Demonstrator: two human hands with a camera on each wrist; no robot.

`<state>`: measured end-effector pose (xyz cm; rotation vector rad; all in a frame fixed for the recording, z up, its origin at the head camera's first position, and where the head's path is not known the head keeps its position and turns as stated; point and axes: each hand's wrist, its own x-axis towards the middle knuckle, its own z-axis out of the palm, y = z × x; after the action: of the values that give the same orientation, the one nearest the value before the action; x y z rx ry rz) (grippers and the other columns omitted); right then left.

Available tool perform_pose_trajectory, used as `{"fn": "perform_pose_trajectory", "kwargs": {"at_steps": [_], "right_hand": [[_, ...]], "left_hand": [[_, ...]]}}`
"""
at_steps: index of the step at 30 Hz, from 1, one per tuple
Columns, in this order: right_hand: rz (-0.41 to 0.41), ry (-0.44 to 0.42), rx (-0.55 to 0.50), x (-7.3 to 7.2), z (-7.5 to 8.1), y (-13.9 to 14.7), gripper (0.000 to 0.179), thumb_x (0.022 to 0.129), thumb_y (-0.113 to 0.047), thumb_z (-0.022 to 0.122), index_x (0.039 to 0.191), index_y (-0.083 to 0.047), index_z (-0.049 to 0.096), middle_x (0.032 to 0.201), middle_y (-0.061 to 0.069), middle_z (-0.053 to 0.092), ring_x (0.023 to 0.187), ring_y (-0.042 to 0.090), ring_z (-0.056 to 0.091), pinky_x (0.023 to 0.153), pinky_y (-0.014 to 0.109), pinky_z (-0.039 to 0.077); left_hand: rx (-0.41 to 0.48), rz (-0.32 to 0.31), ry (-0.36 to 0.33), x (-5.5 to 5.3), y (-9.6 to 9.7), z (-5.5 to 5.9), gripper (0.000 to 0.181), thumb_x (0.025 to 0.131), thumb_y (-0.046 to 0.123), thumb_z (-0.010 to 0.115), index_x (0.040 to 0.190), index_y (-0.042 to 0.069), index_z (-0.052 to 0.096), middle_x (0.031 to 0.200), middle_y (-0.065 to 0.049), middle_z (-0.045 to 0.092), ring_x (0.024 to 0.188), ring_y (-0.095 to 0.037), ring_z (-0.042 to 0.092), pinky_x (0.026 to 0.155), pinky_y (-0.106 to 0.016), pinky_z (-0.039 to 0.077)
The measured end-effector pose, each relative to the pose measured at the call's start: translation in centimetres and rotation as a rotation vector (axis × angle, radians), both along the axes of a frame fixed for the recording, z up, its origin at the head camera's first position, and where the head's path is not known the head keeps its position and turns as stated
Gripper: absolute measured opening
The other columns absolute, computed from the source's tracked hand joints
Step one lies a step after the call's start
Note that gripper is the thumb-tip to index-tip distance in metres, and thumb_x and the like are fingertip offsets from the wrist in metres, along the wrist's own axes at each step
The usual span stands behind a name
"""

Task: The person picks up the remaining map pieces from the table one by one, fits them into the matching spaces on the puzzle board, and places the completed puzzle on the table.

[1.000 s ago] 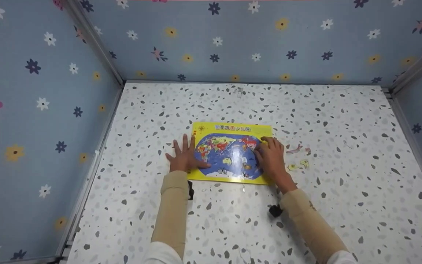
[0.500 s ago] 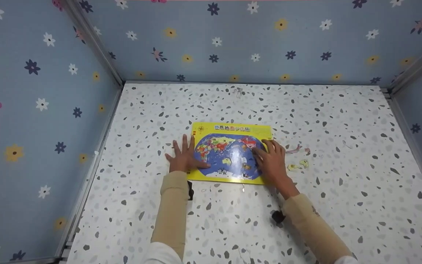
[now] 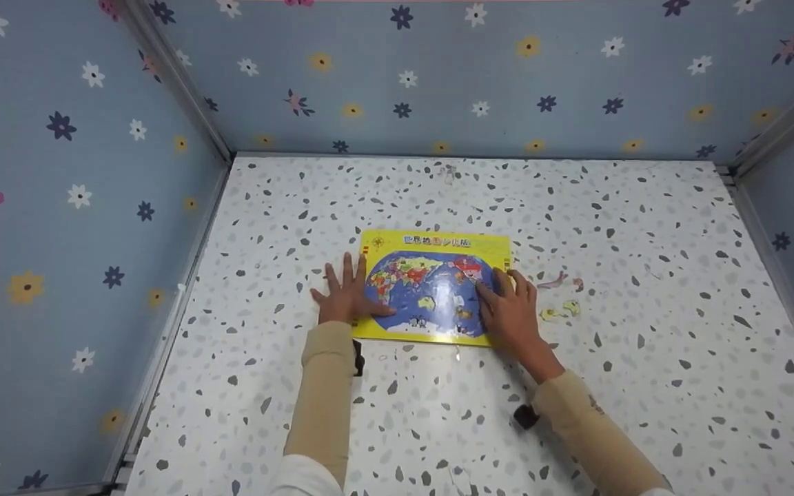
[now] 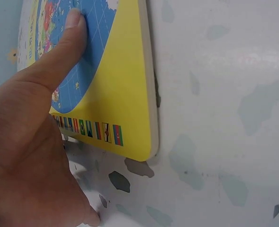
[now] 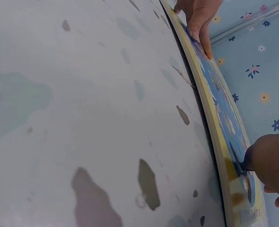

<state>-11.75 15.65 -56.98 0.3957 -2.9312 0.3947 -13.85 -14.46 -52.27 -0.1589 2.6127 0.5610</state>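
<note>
A yellow-bordered world map puzzle board (image 3: pixel 431 241) lies flat on the table. My left hand (image 3: pixel 344 297) is spread over its left edge, with the thumb (image 4: pixel 66 45) extended across the blue sea and the other fingers beyond the border on the table. On the board's right side rests my right hand (image 3: pixel 513 313), fingers bent, thumb near the map's right rim. In the right wrist view the right thumb (image 5: pixel 269 153) touches the map beside a dark, narrow slit or piece edge (image 5: pixel 235 153); I cannot tell whether it pinches a piece.
Right of the board lie loose puzzle pieces: a thin pink one (image 3: pixel 554 281), a small reddish one (image 3: pixel 579 284) and yellow ones (image 3: pixel 571 307). A speckled white table (image 3: pixel 645 241) carries everything. Flowered blue panels (image 3: pixel 438 76) stand at the back and sides.
My right hand has slid slightly toward me along the board's right side, uncovering more of the upper right border. The left hand and board have stayed put.
</note>
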Motion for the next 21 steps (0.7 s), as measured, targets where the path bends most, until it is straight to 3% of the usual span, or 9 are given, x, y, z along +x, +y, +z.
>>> {"fn": "perform_pose_trajectory", "kwargs": {"at_steps": [21], "right_hand": [[-0.009,0.006,0.010,0.51,0.26,-0.16,0.036,0.095,-0.024,0.055,0.129,-0.017,0.062,0.143,0.014,0.043,0.136,0.036,0.028,0.110,0.055,0.021]], "left_hand": [[-0.011,-0.007,-0.018,-0.28,-0.02,-0.36,0.122,0.069,0.062,0.075,0.155,0.023,-0.001,0.162,-0.005,-0.011,0.146,-0.042,-0.013,0.107,-0.075,0.004]]}}
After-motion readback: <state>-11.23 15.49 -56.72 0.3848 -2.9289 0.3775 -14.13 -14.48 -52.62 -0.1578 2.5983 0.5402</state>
